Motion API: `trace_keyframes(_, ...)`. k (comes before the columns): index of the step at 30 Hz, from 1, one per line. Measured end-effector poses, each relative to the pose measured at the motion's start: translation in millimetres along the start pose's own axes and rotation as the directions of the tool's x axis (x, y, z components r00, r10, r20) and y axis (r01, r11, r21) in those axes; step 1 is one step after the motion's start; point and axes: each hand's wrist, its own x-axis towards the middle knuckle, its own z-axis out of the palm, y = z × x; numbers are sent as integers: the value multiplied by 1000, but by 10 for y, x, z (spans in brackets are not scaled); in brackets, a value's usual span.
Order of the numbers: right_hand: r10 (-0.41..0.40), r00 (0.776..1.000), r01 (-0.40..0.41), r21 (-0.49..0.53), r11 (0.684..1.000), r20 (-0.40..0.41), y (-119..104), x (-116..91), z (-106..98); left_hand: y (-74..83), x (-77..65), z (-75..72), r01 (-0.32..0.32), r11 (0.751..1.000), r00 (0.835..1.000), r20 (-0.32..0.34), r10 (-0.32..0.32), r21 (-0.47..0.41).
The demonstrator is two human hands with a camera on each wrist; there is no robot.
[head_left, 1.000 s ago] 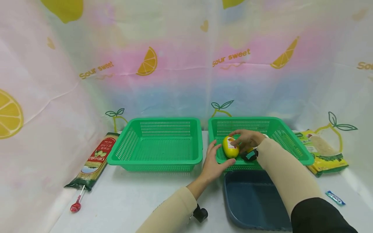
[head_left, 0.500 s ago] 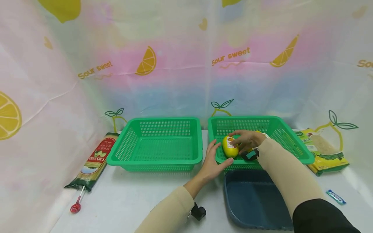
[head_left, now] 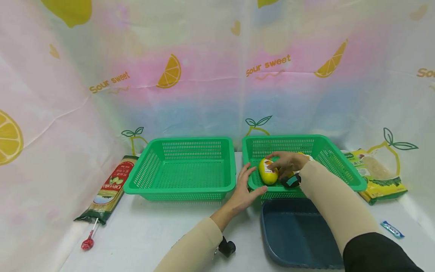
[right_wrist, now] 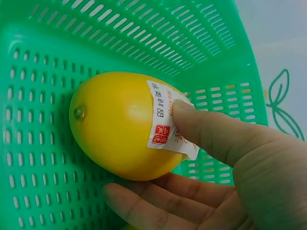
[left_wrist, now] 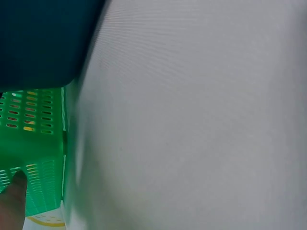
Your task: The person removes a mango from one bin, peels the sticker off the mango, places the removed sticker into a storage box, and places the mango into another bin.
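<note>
In the right green basket (head_left: pixel 249 183), a yellow mango (right_wrist: pixel 115 125) with a white paper label lies near the left wall. My right hand (head_left: pixel 289 161) holds it, the thumb (right_wrist: pixel 204 123) on the label and the fingers along its lower side in the right wrist view. My left hand (head_left: pixel 242 194) is at that basket's front left corner, its fingers spread. One finger of it shows against the green wall in the left wrist view. More yellow shows beside my right hand, mostly hidden by the sleeve and the black wrist camera.
Left of it stands another green basket (head_left: pixel 180 189), nothing inside. A dark blue tub (head_left: pixel 266 238) sits in front. Around lie a yellow-green food packet (head_left: pixel 377 175), a blue wrapped sweet (head_left: pixel 392 229), an Olivoila packet (head_left: pixel 112 187) and a red lollipop (head_left: pixel 87 243).
My left hand has drawn slightly left and away from the mango. My right hand and the mango have hardly moved.
</note>
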Motion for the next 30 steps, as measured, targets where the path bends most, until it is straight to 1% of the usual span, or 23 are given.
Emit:
trace_keyframes(3, -10, 1000, 10, -41, 999, 0, -28, -6, -16, 2, -3, -16, -9, 1000, 1000, -5, 9, -11)
trace_keyframes(9, -36, 999, 36, -27, 999, -9, -13, 1, -12, -20, 10, -32, -12, 1000, 1000, 2, 12, -9)
trace_keyframes(13, -61, 998, 62, -12, 998, 2, 7, -14, -12, -18, 13, -30, -12, 1000, 1000, 9, 12, -7)
trace_keyframes(16, -64, 998, 64, 17, 998, -6, 21, -33, -12, -17, 14, -26, -20, 1000, 1000, 16, 20, 3)
trace_keyframes(22, -44, 998, 45, 7, 999, -36, 2, -52, 10, -18, 4, -21, -27, 1000, 1000, 12, 27, 2)
trace_keyframes(25, -31, 999, 31, 25, 999, -19, -17, -44, 41, -20, -9, -18, -36, 999, 999, 11, 36, 2)
trace_keyframes(30, -43, 999, 42, 43, 998, 30, -19, -17, 73, -21, -19, -8, -43, 999, 999, 14, 43, 5)
